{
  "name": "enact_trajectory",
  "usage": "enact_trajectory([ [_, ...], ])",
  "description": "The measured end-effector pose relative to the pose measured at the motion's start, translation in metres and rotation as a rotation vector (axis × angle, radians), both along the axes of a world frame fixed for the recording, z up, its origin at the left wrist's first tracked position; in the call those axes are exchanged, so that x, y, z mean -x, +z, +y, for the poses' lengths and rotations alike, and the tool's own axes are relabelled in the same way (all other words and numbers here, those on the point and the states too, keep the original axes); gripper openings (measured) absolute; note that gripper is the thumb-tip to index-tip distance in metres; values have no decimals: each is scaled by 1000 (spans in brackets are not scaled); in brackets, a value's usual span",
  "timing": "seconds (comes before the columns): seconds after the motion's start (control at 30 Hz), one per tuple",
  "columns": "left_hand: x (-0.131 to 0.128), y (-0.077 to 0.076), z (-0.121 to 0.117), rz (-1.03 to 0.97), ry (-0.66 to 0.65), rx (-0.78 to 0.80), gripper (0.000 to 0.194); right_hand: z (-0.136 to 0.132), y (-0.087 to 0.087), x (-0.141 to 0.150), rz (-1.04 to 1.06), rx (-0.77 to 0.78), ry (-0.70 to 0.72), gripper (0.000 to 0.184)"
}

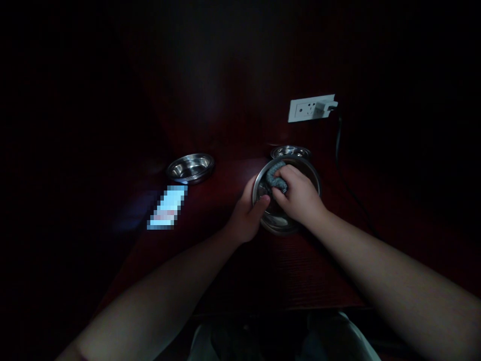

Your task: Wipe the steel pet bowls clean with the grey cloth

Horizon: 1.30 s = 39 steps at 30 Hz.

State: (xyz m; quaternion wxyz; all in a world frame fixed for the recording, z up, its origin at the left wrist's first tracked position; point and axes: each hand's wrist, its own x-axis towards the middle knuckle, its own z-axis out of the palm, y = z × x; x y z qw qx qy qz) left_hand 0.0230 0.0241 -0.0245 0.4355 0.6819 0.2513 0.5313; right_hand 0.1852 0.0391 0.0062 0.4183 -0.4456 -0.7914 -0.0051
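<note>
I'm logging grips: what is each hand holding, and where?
The left hand holds the metal bowl by its left rim, thumb over the edge. The right hand grips the bunched cloth at its right side.

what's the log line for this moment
left hand: grips tilted bowl | right hand: presses cloth inside

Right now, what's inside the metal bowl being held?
Inside the metal bowl, a grey cloth is pressed to the wall by the right hand, which hides the surface beneath.

Very dim overall, with glare on the metal bowls (191, 167) and perhaps slight blur.
</note>
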Motion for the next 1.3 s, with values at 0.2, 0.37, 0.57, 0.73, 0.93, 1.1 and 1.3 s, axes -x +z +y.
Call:
enact_trajectory([
  [0.2, 1, -4, 4, -60, 18, 38, 56, 5, 0, -5, -127, 47, -121, 14],
  [0.37, 2, -2, 5, -102, 31, 24, 62, 10, -2, -9, -248, 119, -199, 13],
  [0.57, 5, 1, 6, -85, 87, -35, 59, 8, -2, -10, -351, 200, -195, 13],
  [0.73, 8, 2, 6, -67, 115, -61, 61, 3, -1, -7, -383, 261, -108, 11],
  [0.93, 6, 1, 2, -54, 144, -8, 58, -2, -4, -2, -368, 306, 88, 9],
  [1.1, 6, 4, -1, -26, 173, -13, 55, -6, -1, -1, -283, 372, 305, 12],
  [1.3, 6, 3, -1, -24, 143, 9, 54, -8, -1, -2, -114, 435, 499, 13],
])
